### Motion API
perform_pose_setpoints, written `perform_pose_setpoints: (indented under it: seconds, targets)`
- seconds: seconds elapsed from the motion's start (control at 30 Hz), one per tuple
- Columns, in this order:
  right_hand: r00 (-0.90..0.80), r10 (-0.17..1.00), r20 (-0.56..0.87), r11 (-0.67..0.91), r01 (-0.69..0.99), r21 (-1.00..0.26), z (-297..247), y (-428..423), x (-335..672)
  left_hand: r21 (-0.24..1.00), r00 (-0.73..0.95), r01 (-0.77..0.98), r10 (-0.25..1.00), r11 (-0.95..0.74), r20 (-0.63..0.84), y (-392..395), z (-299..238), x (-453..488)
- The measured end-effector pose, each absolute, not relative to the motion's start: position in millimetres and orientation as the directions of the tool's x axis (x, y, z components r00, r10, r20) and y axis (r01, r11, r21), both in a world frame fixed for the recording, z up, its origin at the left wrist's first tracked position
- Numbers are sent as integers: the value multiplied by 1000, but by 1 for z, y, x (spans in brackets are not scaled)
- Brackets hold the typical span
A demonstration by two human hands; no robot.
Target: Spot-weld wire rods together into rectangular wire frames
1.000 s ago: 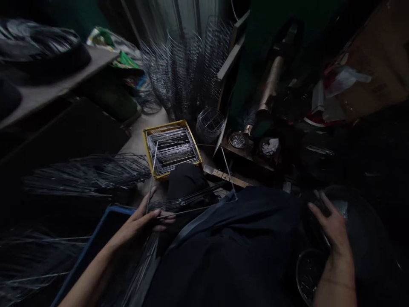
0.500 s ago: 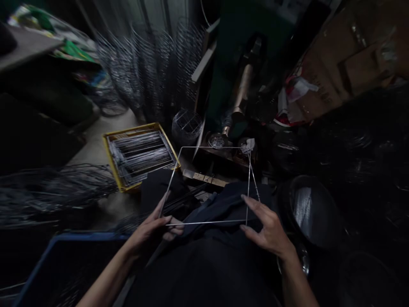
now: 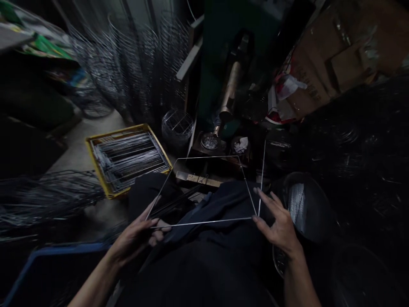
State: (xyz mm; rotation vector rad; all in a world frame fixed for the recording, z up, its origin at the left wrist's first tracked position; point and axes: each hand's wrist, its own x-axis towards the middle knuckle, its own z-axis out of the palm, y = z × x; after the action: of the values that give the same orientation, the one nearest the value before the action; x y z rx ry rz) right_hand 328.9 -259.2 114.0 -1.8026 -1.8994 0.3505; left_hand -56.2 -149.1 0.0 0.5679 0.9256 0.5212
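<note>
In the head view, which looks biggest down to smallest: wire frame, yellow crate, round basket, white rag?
Largest: wire frame and yellow crate, about alike; the frame is nearer, so unsure.
Then round basket.
Smallest: white rag.

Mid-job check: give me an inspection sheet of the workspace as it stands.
Surface: dark cloth lap; concrete floor beyond.
Job's things: square wire frame, held over the lap.
Clutter: yellow crate of wire pieces, loose wires, blue bin, dark pan.
Grippers: left hand pinches the near-left corner; right hand the near-right corner.
Cables: perhaps one pale cord at top.
Surroundings: stacked wire racks, cardboard box, machine.
</note>
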Motion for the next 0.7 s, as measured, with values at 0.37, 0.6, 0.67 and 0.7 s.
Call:
perform_pose_setpoints:
  seconds: [0.37,0.6,0.67,0.7]
  targets:
    - [-78,995,-55,39,857,-513,98,-247,312,711,519,-113,651,694,-553,-148,5,-51]
    - [-161,979,-124,86,882,-464,91,-234,300,737,559,-121,659,665,-503,-151,5,-55]
    - [-161,978,-134,82,882,-464,90,-234,300,740,545,-129,671,660,-503,-152,9,-55]
    - [-156,978,-139,74,882,-466,90,-234,300,739,541,-131,672,661,-506,-152,12,-55]
